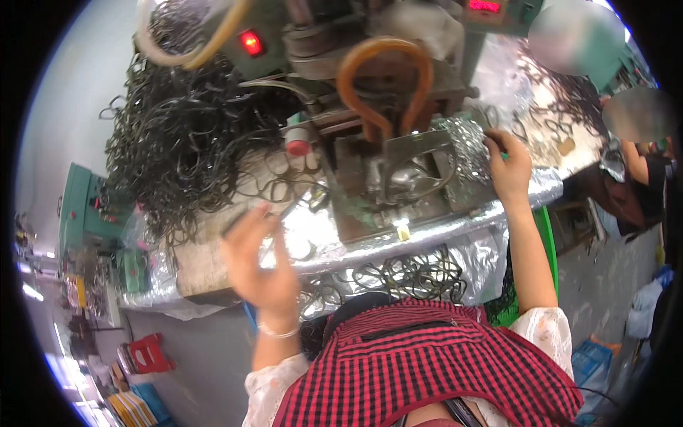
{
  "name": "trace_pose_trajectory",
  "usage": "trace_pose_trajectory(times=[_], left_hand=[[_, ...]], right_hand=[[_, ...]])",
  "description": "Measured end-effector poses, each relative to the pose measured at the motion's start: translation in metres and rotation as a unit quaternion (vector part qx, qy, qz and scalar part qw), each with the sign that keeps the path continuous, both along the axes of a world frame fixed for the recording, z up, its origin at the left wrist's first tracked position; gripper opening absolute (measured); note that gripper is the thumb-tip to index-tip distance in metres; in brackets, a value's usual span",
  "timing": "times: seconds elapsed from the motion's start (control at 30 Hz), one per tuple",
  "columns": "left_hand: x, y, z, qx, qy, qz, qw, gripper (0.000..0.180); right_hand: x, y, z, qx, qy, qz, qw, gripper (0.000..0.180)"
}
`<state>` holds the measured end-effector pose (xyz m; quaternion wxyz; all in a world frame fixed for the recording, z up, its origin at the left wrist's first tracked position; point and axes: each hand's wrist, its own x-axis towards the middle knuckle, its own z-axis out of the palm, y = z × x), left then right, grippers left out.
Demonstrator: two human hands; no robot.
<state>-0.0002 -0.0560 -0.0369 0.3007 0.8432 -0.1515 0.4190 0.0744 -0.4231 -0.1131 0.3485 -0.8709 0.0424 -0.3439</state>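
Note:
My left hand is raised over the near left edge of the bench and smeared by motion. A small dark shape shows by its fingertips, too blurred to name. My right hand is at the right of the press, fingers bent and tips drawn together beside a heap of shiny silvery bits. Whatever it pinches is too small to make out. Between my hands lies a dark metal mould with a looped handle. An orange-brown loop handle stands upright behind it, under the press.
Tangled black rubber rings heap up on the left of the bench. More rings lie on a foil-covered strip before me. A red push button sits beside the mould. Another person's arm shows at far right, near a green crate.

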Motion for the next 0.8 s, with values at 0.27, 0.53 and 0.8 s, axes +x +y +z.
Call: trace_pose_trajectory(times=[0.27, 0.53, 0.8], left_hand=[[0.052, 0.092, -0.07, 0.273, 0.33, 0.001, 0.904, 0.03], [0.05, 0.097, -0.059, -0.187, 0.203, 0.15, 0.949, 0.035], [0.037, 0.037, -0.019, -0.362, 0.114, -0.094, 0.92, 0.02]], right_hand=[[0.01, 0.031, 0.011, 0.068, -0.015, 0.051, 0.996, 0.011], [-0.078, -0.017, -0.018, 0.123, 0.014, -0.039, 0.991, 0.024], [-0.073, 0.064, 0.06, 0.237, -0.037, 0.244, 0.939, 0.029]])
